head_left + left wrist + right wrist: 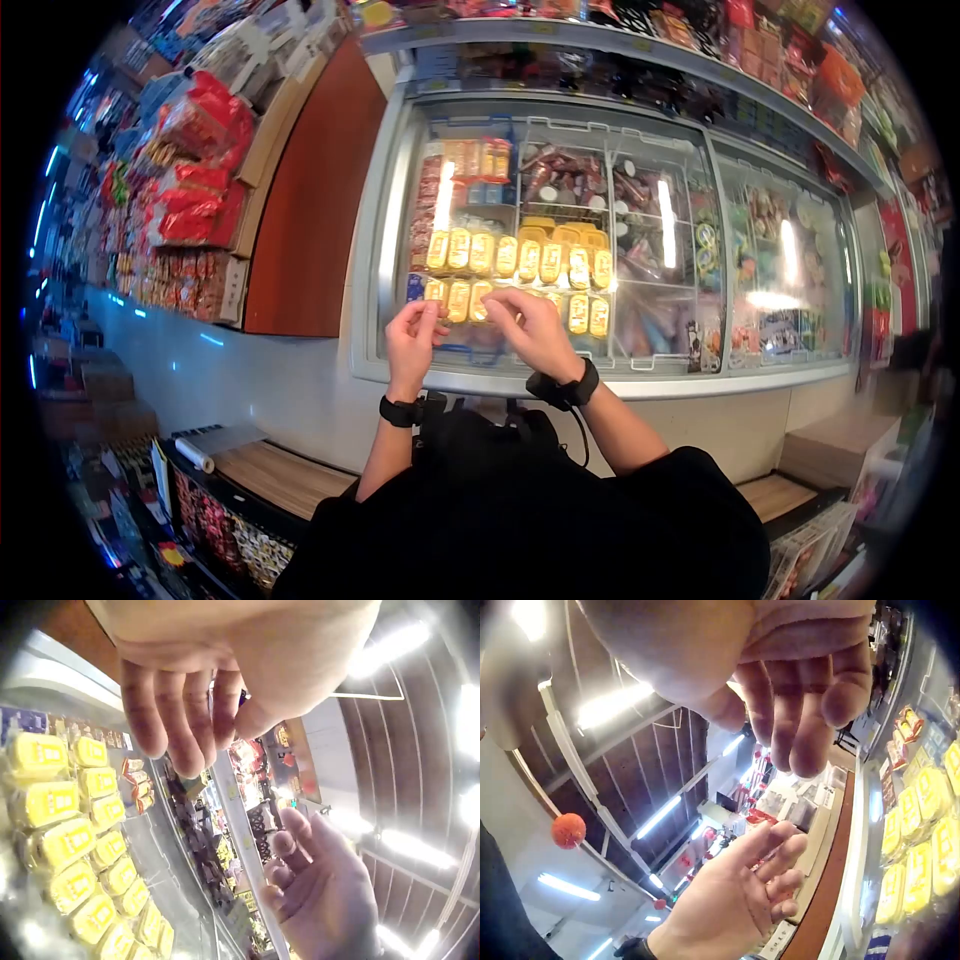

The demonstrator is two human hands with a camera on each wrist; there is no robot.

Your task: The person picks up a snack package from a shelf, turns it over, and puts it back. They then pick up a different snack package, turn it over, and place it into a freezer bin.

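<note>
Both bare hands hang above a glass-topped freezer [480,385]. In the head view my left hand [410,345] is over its front left part, fingers loosely bent, holding nothing visible. My right hand [540,335] is a little to the right, fingers also loosely bent and apparently holding nothing. A gap separates the two hands. Beneath them, under the glass, lie rows of yellow packs [480,252]. The left wrist view shows the left palm [247,645] with relaxed fingers; the right wrist view shows the right palm [735,652] much the same.
Left of the freezer stands a red-brown panel [310,200] beside stacked red packages [200,205]. A shelf [600,42] with goods runs behind the freezer. Wire baskets [570,130] hold other packs inside. A wooden-topped counter [270,475] is at the lower left.
</note>
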